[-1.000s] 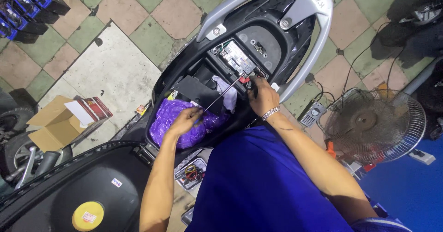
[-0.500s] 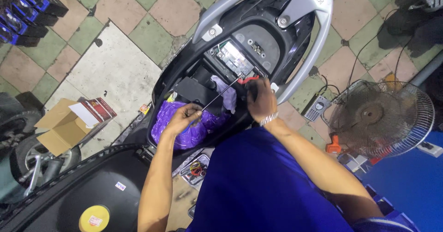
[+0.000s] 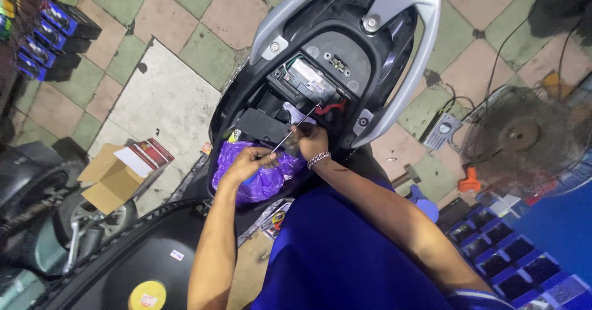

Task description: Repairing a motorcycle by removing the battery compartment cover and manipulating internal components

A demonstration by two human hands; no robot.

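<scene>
Screwdriver [image 3: 290, 132], a thin metal shaft, runs between your two hands over the scooter's open under-seat compartment [image 3: 320, 45], its tip reaching up toward the battery [image 3: 308, 81] and red wire [image 3: 331, 108] just beyond your right hand [image 3: 310, 141]. Your left hand [image 3: 248, 162] is curled shut around the handle end, resting on the crumpled purple plastic bag [image 3: 262, 180] that fills the compartment beneath it. Your right hand, with a chain bracelet [image 3: 319, 159] at the wrist, is closed with fingers pinching the shaft.
</scene>
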